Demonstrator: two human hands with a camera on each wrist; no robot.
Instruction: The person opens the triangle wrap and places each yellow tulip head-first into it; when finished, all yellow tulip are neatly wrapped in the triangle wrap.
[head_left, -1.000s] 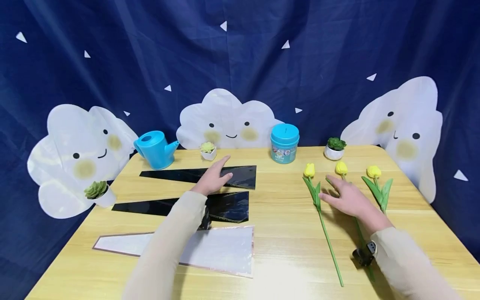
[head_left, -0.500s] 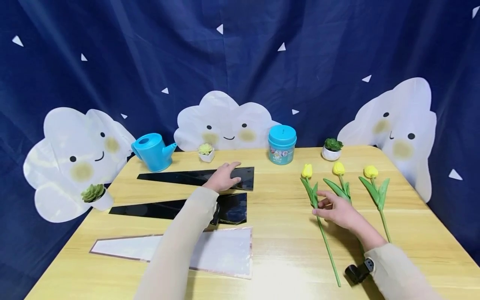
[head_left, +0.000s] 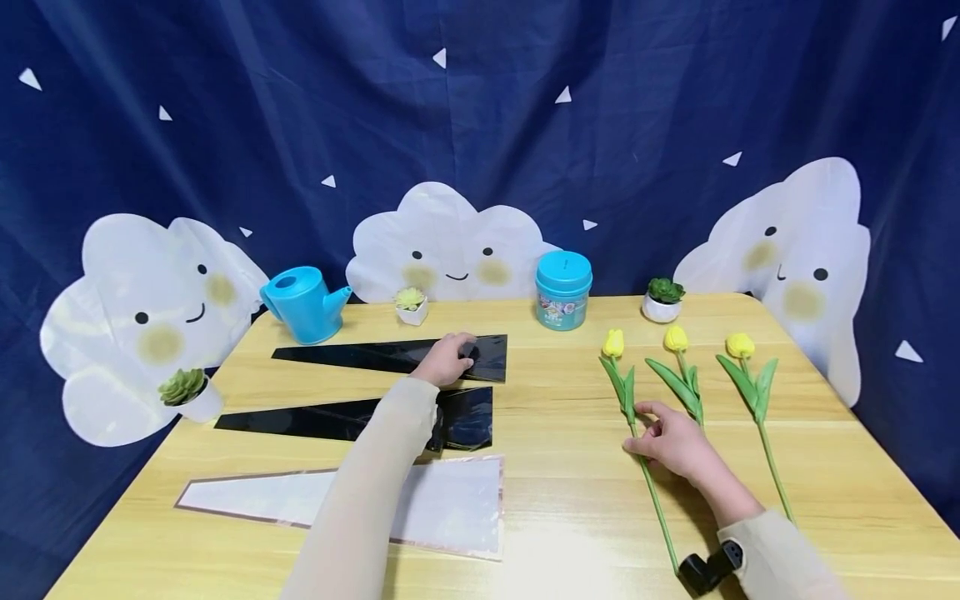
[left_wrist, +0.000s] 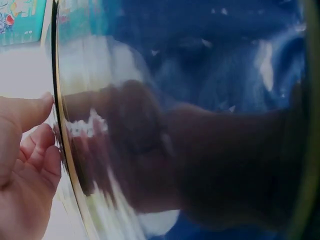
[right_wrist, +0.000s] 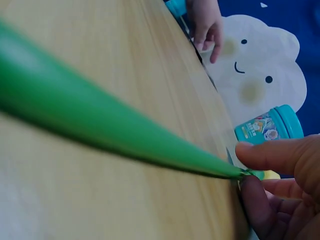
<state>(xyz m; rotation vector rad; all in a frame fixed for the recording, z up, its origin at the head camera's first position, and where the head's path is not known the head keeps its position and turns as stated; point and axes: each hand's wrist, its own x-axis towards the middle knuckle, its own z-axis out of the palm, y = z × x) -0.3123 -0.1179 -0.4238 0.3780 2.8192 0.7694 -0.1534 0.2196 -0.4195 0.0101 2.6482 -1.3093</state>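
My left hand [head_left: 444, 361] rests at the far tapered black glossy plastic sleeve [head_left: 367, 356], near its wide end. In the left wrist view, thumb and bent fingers [left_wrist: 44, 155] sit at a dark sheet's gold-lined edge, a gap between them. A second black sleeve [head_left: 300, 419] and a white one [head_left: 450, 504] lie nearer. At the right, my right hand [head_left: 675, 442] has thumb and forefinger around the stem of the leftmost yellow tulip [head_left: 615, 343], below its leaves. In the right wrist view the green stem [right_wrist: 125, 122] runs between those fingertips.
Two more tulips [head_left: 677, 339] lie right of that hand, the outer one [head_left: 740, 346] farthest right. Along the back stand a blue watering can [head_left: 306, 307], a small succulent [head_left: 411, 308], a blue tub [head_left: 563, 292] and another succulent [head_left: 663, 302]. A third potted plant [head_left: 197, 400] stands left.
My right hand has moved left and down from above the middle tulip to the leftmost stem, its fingers closing there. My left hand has moved slightly right and down onto the far black sleeve.
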